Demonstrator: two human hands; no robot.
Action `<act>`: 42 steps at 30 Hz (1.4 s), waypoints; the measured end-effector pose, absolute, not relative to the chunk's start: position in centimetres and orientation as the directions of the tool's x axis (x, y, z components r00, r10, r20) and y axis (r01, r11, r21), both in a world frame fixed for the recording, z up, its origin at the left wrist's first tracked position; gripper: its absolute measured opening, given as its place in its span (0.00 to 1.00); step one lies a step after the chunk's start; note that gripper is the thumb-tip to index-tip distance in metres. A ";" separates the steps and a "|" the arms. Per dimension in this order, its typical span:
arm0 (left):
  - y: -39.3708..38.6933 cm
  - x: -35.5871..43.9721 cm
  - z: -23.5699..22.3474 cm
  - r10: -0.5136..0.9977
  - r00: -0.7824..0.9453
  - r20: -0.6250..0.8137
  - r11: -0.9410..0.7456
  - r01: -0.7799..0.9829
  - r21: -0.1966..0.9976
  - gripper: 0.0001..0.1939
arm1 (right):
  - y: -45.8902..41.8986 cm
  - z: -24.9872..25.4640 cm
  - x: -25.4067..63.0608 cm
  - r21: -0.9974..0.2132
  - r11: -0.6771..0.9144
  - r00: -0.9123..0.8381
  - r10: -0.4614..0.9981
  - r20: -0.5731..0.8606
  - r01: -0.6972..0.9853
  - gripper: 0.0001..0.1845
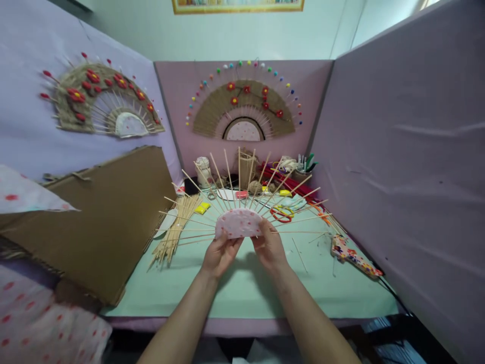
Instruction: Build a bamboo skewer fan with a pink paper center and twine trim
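Note:
A half-round piece covered in pink dotted fabric (pixel 238 222) is held up over the table between my two hands. Thin wooden sticks (pixel 228 174) fan out from its curved edge. My left hand (pixel 221 254) grips the lower left corner, thumb on the front face. At the lower right corner my right hand (pixel 270 246) pinches it the same way; the fingers behind are partly hidden. A bundle of loose sticks (pixel 172 235) lies to the left of my hands. Scissors with red and yellow handles (pixel 281 215) lie behind the fan on the right.
A flower-patterned glue gun (pixel 354 257) with a cable lies at right. Brown cardboard (pixel 98 222) leans at left, dotted cloth (pixel 49 316) below it. Finished fans hang on the back panel (pixel 244 108) and left panel (pixel 106 101). A jar (pixel 203 172) and a twine ball (pixel 255 187) stand behind.

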State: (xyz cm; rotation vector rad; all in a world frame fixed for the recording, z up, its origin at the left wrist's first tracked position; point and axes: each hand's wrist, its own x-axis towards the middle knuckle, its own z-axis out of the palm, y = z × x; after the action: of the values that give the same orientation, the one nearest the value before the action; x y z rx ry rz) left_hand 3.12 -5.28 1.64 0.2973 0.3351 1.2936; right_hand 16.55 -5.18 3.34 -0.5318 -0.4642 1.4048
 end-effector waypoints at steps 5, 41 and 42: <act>-4.4 3.4 0.8 0.977 0.170 -0.130 0.207 -0.903 0.376 0.10 | -4.3 2.4 15.5 -0.488 0.084 0.143 0.986 -0.085 -0.869 0.14; -3.7 2.9 1.0 0.965 0.016 -0.263 0.105 -0.939 0.327 0.15 | -4.0 0.3 17.0 -0.465 -0.142 -0.096 0.988 -0.121 -0.874 0.18; -3.7 2.9 1.0 0.964 0.019 -0.265 0.109 -0.938 0.329 0.15 | -3.9 0.1 17.0 -0.480 -0.131 -0.077 0.988 -0.132 -0.867 0.15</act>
State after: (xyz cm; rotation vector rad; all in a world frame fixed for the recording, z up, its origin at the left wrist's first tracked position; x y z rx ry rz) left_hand 2.92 -3.68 1.03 0.0679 0.4748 1.4774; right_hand 17.01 -3.91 0.13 -0.4926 -0.3184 1.6405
